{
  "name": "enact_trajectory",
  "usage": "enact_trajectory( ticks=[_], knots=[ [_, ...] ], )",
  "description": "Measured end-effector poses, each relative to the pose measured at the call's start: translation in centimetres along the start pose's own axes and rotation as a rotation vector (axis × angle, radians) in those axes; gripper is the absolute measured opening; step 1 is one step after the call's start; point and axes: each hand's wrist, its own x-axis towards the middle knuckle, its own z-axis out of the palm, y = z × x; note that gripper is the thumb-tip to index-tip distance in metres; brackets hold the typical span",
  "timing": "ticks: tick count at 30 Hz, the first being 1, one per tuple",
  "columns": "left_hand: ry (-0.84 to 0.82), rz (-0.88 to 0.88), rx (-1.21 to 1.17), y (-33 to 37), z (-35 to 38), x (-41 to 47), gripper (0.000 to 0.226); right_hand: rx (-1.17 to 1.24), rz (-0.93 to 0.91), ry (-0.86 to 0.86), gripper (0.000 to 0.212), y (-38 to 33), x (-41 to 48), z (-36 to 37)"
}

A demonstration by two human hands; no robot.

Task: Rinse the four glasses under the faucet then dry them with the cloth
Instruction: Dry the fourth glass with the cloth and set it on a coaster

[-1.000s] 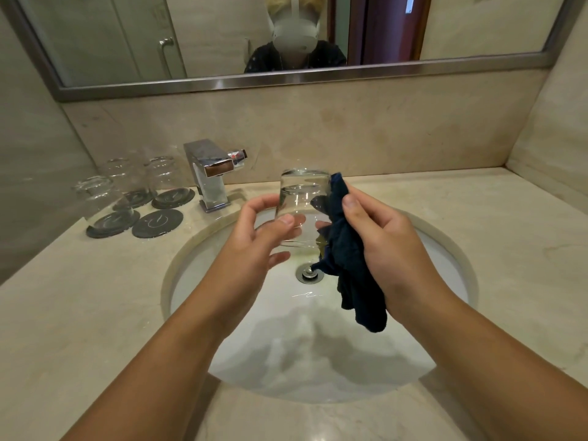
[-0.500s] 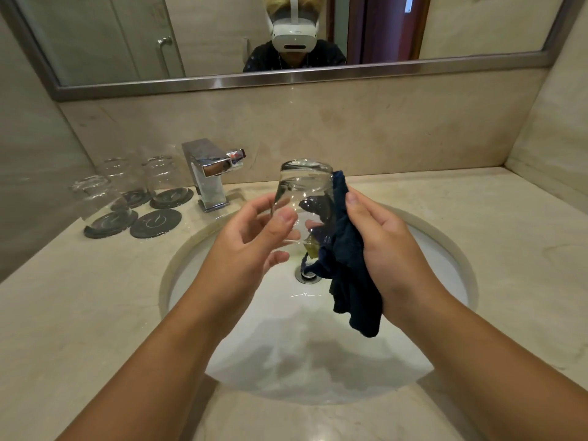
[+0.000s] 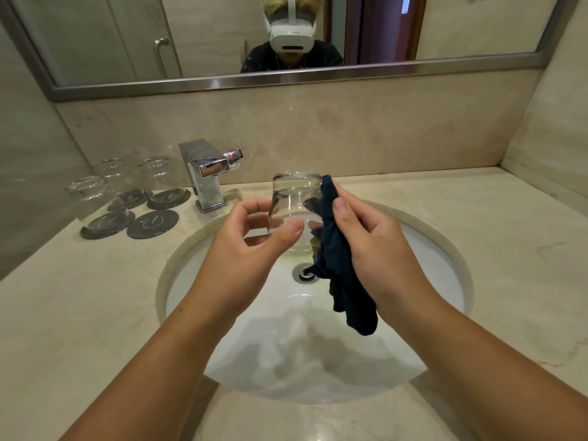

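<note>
Over the sink I hold a clear glass (image 3: 294,198) upside down. My left hand (image 3: 245,249) grips its lower part, thumb on the near side and fingers curled behind. With my right hand (image 3: 378,249) I hold a dark blue cloth (image 3: 340,268) and pinch it against the glass's right wall under the thumb; the cloth's loose end hangs into the basin. Three more glasses (image 3: 95,198) (image 3: 122,179) (image 3: 159,179) stand upside down on dark coasters left of the chrome faucet (image 3: 206,173). No water runs.
One bare dark coaster (image 3: 152,222) lies in front of the glasses. The white sink (image 3: 445,249) with its drain (image 3: 305,273) sits in a beige stone counter (image 3: 493,233), walled behind and on both sides. A mirror hangs above.
The glass has turned a little between my hands. My left fingers have spread and shifted their hold on it. The cloth stays pressed on the right side.
</note>
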Motion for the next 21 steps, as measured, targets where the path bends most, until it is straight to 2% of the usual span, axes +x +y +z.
enact_trajectory(
  ticks=[6, 9, 12, 17, 21],
  knots=[
    [-0.076, -0.054, -0.192, 0.0, -0.1, 0.19, 0.051, 0.121, 0.099, 0.017, 0.027, -0.2, 0.36, -0.23],
    [-0.063, -0.012, -0.092, -0.08, 0.32, 0.22, 0.051, 0.11, 0.086, 0.032, 0.029, 0.07, 0.54, -0.31],
    [-0.061, 0.01, 0.007, 0.19, 0.45, 0.05, 0.041, 0.102, 0.061, 0.048, 0.029, 0.22, 0.58, -0.39],
    [-0.005, 0.02, 0.066, 0.13, 0.48, -0.23, 0.06, -0.038, -0.043, 0.012, 0.032, 0.14, 0.02, -0.14],
    [0.011, 0.018, 0.019, -0.03, 0.19, -0.07, 0.06, -0.034, -0.032, 0.005, 0.033, 0.08, 0.15, -0.26]
  ],
)
